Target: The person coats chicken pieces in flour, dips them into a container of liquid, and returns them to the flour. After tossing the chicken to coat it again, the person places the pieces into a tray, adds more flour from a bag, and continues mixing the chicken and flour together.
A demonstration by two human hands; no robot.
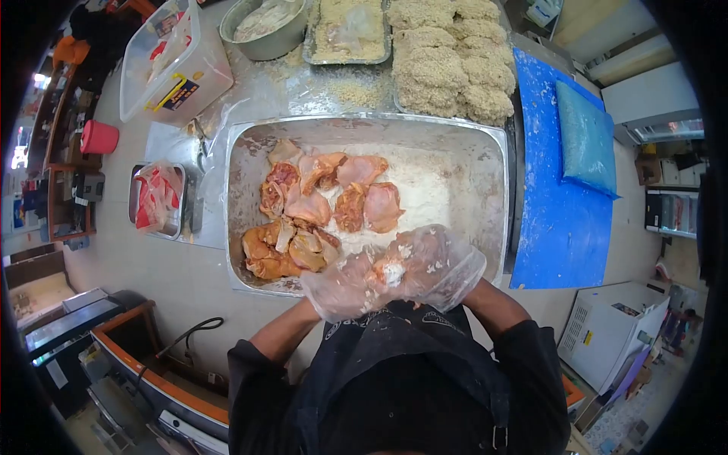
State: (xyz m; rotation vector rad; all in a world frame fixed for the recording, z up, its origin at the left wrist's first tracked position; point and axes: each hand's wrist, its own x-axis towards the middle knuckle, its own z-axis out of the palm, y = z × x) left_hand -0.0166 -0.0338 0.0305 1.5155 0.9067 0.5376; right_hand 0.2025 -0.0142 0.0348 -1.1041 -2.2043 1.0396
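Observation:
A metal tub (pixel 497 189) holds raw, reddish chicken pieces (pixel 307 205) along its left side and a bed of white flour (pixel 425 182) in the middle and right. Over the tub's near edge, my left hand (pixel 341 284) and my right hand (pixel 444 262) meet, both in clear plastic gloves dusted with flour. Between them sits a chicken piece (pixel 390 273) with white flour on it. The fingers of both hands close round this piece, though the cloudy plastic partly hides them.
Behind the tub are a tray of crumb-coated pieces (pixel 451 64), a crumb tray (pixel 349 45) and a round pan (pixel 265 45). A plastic bin (pixel 182 83) and small tray (pixel 182 220) stand left. A blue board (pixel 557 235) bearing a blue bag (pixel 588 140) lies right.

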